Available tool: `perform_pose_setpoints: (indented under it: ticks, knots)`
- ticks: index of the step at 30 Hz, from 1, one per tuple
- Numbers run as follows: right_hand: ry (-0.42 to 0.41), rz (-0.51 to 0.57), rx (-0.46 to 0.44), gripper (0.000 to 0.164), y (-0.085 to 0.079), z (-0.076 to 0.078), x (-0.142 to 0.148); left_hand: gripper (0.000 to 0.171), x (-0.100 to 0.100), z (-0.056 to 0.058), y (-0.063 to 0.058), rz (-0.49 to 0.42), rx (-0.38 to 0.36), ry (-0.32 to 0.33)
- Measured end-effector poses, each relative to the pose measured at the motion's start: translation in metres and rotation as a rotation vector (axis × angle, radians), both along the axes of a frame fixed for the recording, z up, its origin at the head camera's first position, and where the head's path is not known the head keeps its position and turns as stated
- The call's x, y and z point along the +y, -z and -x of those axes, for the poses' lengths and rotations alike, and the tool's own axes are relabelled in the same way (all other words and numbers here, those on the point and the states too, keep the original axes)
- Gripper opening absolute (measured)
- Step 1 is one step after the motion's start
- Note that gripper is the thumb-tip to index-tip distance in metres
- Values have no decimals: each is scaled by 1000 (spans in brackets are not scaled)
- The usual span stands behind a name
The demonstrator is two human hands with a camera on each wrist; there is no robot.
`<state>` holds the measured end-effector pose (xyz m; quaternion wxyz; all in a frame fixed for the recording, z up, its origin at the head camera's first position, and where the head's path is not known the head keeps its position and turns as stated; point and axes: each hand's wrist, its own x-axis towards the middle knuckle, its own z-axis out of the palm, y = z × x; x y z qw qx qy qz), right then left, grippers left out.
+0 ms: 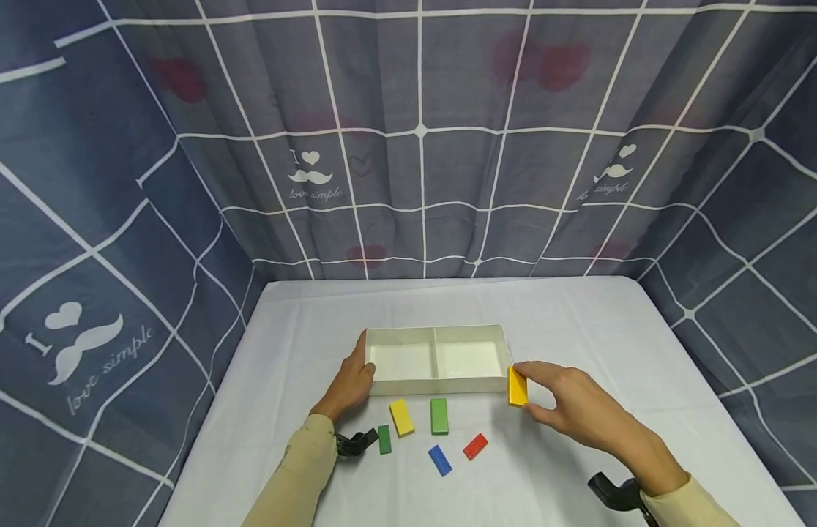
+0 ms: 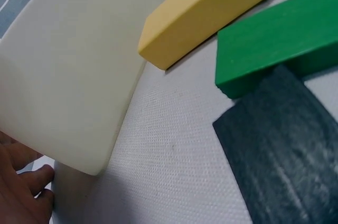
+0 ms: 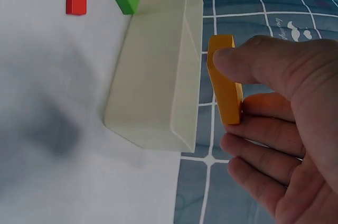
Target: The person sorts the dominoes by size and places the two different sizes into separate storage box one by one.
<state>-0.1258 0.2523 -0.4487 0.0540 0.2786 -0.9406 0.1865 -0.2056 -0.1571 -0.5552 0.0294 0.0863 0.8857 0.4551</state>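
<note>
A white two-compartment box stands on the table, and both compartments show bare floors. My left hand grips its left end, the thumb near the front corner and the fingers along the side. Between thumb and fingertips, my right hand pinches a yellow block. That block is raised beside the box's right end, above the rim level in the right wrist view. In front of the box lie a second yellow block, a green block and a smaller dark green block near my left wrist.
Closer to me on the white table lie a blue block and a red block. Black camera mounts sit on both wrists. A dark checked curtain surrounds the table at the back and sides.
</note>
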Motion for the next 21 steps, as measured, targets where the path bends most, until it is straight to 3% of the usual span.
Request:
perform_pose_setpoints:
  ticks: [9, 21]
  knots:
    - [-48, -25, 9, 59, -10, 17, 3, 76, 0, 0, 1, 2, -4, 2]
    - [-82, -46, -19, 59, -10, 38, -5, 75, 1, 1, 1, -2, 24, -9]
